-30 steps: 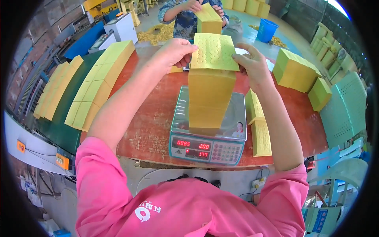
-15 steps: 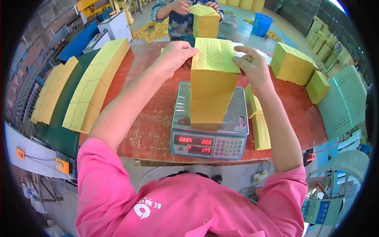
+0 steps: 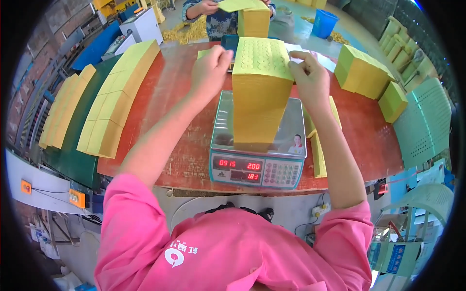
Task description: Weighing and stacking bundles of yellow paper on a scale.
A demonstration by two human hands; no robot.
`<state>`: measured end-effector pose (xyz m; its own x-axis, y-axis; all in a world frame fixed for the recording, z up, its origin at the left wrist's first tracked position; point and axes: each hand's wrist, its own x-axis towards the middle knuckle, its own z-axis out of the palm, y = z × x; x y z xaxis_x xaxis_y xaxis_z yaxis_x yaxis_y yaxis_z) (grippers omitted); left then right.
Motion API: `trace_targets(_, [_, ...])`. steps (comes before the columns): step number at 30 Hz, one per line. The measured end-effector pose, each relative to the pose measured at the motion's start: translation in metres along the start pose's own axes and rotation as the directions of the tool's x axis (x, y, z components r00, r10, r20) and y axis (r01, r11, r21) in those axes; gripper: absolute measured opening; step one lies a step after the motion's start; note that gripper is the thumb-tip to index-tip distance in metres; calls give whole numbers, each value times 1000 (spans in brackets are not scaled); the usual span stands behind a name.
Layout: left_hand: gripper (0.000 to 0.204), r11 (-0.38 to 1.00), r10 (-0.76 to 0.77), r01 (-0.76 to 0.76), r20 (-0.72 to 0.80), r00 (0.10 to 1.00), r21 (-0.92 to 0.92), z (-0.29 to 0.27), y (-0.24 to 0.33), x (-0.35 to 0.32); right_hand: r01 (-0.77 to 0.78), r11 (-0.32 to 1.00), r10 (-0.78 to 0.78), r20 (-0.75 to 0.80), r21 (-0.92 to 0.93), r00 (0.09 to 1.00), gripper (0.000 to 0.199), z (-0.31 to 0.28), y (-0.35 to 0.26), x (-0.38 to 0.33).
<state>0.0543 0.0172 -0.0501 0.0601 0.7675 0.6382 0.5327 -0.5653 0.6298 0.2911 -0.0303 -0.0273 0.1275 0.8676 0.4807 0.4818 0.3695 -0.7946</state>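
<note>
A tall stack of yellow paper (image 3: 259, 106), its top sheet punched with rows of curved cuts, stands upright on a digital weighing scale (image 3: 223, 133) with a clear tray and a lit red display. My left hand (image 3: 208, 72) is curled closed just left of the stack's top, apart from it, with nothing visible in it. At the upper right corner of the stack is my right hand (image 3: 310, 75), its forefinger and thumb apart. It is close against the paper's edge; whether it touches cannot be made out.
Yellow paper stacks line the left side (image 3: 114, 92) and the right rear (image 3: 361, 72) of the red table (image 3: 179, 116). Small paper blocks (image 3: 318, 155) lie right of the scale. Across the table another person's hands (image 3: 208, 7) hold a yellow sheet. A blue bin (image 3: 324, 23) stands behind.
My left hand has let go of the top left edge and moved left. My right hand has loosened slightly at the corner. The scale's reading has risen. The other person's sheet has shifted left.
</note>
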Motion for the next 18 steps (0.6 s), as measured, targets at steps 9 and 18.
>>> trace_targets(9, [33,820,-399,434,-171,901,373,-77,-167,-229,-186,934,237,-139,306,962,22,-64,62,-129])
trace_targets(18, [39,615,-337,255,-44,941,746,-96,-154,-325,-405,744,535,-110,532,838,19,-52,109,-209])
